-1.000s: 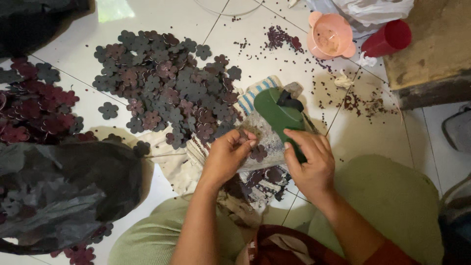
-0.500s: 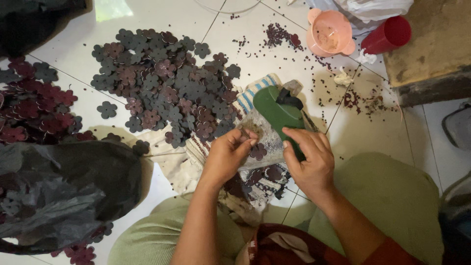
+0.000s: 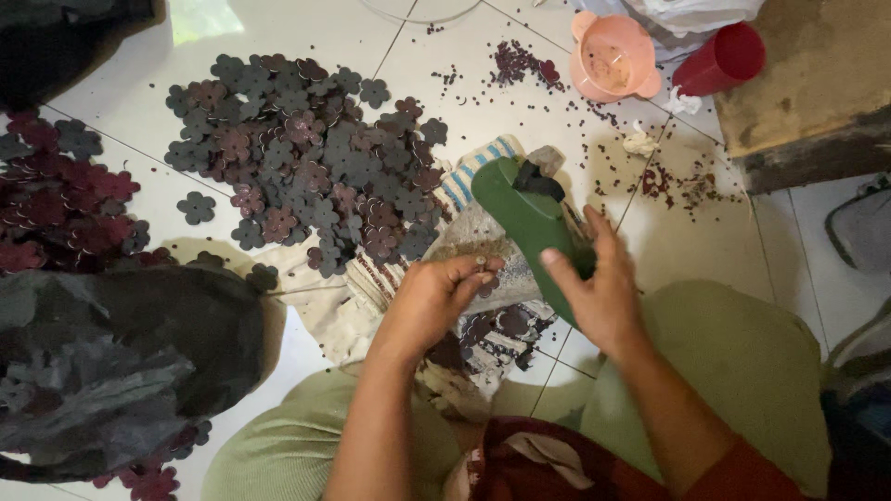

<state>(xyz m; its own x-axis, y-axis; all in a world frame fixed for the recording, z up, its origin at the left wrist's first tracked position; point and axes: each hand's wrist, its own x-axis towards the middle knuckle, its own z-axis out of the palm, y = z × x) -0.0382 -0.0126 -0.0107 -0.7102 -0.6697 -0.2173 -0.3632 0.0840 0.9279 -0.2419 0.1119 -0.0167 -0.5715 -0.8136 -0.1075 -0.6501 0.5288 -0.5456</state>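
My left hand (image 3: 434, 299) pinches a small pale piece between thumb and fingertips, just above a striped cloth (image 3: 469, 181) on the white tiled floor. My right hand (image 3: 603, 292) grips a green oblong tool (image 3: 524, 218) with a black part on top, held tilted over the cloth. A big heap of dark grey and maroon flower-shaped cut-outs (image 3: 306, 153) lies beyond my left hand. A few more cut-outs sit on the cloth under my hands.
A black plastic bag (image 3: 121, 362) sits at the left, with a maroon cut-out pile (image 3: 56, 199) behind it. A pink bowl (image 3: 611, 57) and red cup (image 3: 722, 57) stand at the back right, small dark scraps (image 3: 520, 65) scattered around. My green-clad knees (image 3: 742, 362) frame the bottom.
My left hand has drawn back from the green tool with a small piece pinched in its fingers. My right hand has shifted its hold slightly on the tool.
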